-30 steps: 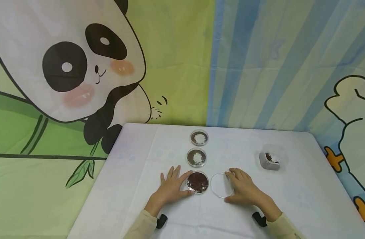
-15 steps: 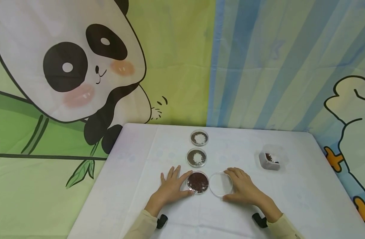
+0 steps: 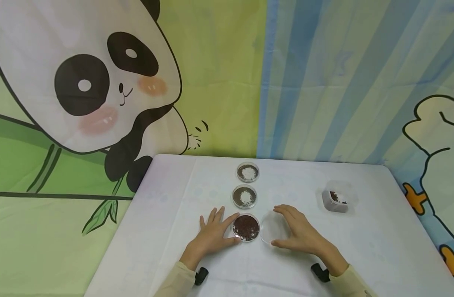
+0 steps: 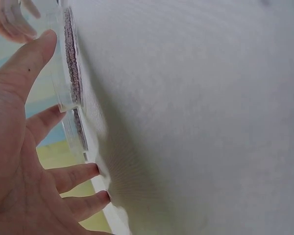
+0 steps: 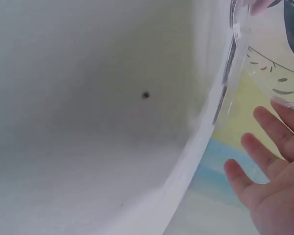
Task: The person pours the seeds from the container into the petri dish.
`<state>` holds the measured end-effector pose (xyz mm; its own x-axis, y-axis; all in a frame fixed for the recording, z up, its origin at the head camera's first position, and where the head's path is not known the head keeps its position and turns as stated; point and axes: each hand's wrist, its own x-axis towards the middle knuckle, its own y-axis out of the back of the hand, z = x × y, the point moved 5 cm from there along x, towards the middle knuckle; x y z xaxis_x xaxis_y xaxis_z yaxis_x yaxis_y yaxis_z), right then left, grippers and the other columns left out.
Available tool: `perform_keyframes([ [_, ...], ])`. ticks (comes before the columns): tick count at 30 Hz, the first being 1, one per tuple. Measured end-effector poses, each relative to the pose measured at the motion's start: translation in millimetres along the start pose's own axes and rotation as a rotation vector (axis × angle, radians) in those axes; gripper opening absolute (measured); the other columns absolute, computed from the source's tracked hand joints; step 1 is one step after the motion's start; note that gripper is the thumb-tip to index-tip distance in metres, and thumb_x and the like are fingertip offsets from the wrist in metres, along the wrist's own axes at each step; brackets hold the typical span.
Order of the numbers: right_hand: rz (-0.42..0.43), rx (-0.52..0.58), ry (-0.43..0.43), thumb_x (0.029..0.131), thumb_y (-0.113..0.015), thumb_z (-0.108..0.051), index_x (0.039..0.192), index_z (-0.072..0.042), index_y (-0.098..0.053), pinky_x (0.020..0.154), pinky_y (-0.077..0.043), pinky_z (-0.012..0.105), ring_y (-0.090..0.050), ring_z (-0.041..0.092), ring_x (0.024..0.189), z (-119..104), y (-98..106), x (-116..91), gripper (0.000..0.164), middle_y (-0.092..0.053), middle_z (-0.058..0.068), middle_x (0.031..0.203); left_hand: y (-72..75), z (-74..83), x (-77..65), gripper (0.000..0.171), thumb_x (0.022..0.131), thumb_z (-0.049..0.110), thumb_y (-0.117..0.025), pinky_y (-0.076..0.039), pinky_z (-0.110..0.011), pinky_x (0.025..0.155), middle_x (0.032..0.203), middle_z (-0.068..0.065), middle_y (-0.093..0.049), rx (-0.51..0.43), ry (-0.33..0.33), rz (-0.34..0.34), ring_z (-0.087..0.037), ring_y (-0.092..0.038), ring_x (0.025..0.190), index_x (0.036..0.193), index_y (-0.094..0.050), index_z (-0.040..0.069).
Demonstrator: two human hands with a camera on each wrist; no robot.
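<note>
A round clear petri dish [image 3: 259,227] filled with dark brown, soil-like grains sits on the white table. My left hand [image 3: 213,236] lies at its left side, fingers spread. In the left wrist view the thumb [image 4: 44,43] and index finger touch the dish wall, while two other fingertips rest on the cloth. My right hand [image 3: 299,231] holds a clear round lid [image 3: 274,228] by its edge between thumb and fingers, just right of the dish. Seen from the right wrist, the lid stands raised off the table, the remaining fingers [image 5: 257,147] extended.
Two more petri dishes, the middle one [image 3: 245,207] and the far one [image 3: 248,181], line up behind, each with brown grains and a white patch. At right stands a small translucent box [image 3: 334,205] holding brown bits. A printed cloth [image 3: 219,82] hangs behind the table.
My right hand has moved slightly left and up with the lid, which is now nearer the front dish. The left hand and the dishes have stayed in place.
</note>
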<state>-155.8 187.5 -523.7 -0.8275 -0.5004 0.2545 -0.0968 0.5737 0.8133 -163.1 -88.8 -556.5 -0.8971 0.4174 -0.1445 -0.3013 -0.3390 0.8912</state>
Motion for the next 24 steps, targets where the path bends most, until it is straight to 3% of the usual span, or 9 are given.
perform_keyframes([
  [4, 0.002, 0.040, -0.008, 0.073, -0.083, -0.059, 0.144, -0.008, -0.047, 0.103, -0.037, 0.061, -0.044, 0.036, 0.134, -5.9, -0.7, 7.5, 0.095, -0.051, 0.011, 0.144, -0.5, -0.5, 1.2, 0.079, 0.086, 0.067, -0.065, -0.007, -0.080, 0.103, 0.161, -0.021, -0.022, 0.004, 0.000, 0.006, -0.047, -0.013, 0.147, 0.154, -0.039, 0.038],
  [11, -0.070, 0.116, -0.062, 0.072, -0.084, -0.058, 0.146, -0.006, -0.044, 0.107, -0.040, 0.049, -0.047, 0.028, 0.134, -14.4, -13.1, 21.9, 0.099, -0.051, 0.007, 0.144, -2.1, -1.5, 0.4, 0.080, 0.085, 0.068, -0.065, -0.006, -0.080, 0.103, 0.162, -0.021, -0.022, 0.007, 0.007, -0.004, -0.048, -0.012, 0.147, 0.154, -0.038, 0.039],
  [18, -0.111, 0.169, -0.015, 0.076, -0.083, -0.054, 0.150, -0.004, -0.038, 0.108, -0.039, 0.047, -0.043, 0.023, 0.136, -25.7, -24.5, 36.2, 0.099, -0.046, 0.005, 0.149, 1.7, -0.4, -0.2, 0.080, 0.085, 0.068, -0.064, -0.008, -0.081, 0.102, 0.161, -0.022, -0.023, 0.002, -0.012, 0.005, -0.048, -0.013, 0.147, 0.154, -0.038, 0.038],
  [24, -0.130, 0.192, 0.050, 0.079, -0.084, -0.049, 0.152, -0.004, -0.035, 0.104, -0.043, 0.047, -0.050, 0.030, 0.130, -31.4, -31.9, 41.0, 0.099, -0.045, 0.009, 0.149, 2.3, 1.7, -1.0, 0.081, 0.085, 0.067, -0.065, -0.009, -0.082, 0.101, 0.161, -0.023, -0.023, 0.002, -0.015, -0.001, -0.050, -0.014, 0.146, 0.155, -0.038, 0.036],
])
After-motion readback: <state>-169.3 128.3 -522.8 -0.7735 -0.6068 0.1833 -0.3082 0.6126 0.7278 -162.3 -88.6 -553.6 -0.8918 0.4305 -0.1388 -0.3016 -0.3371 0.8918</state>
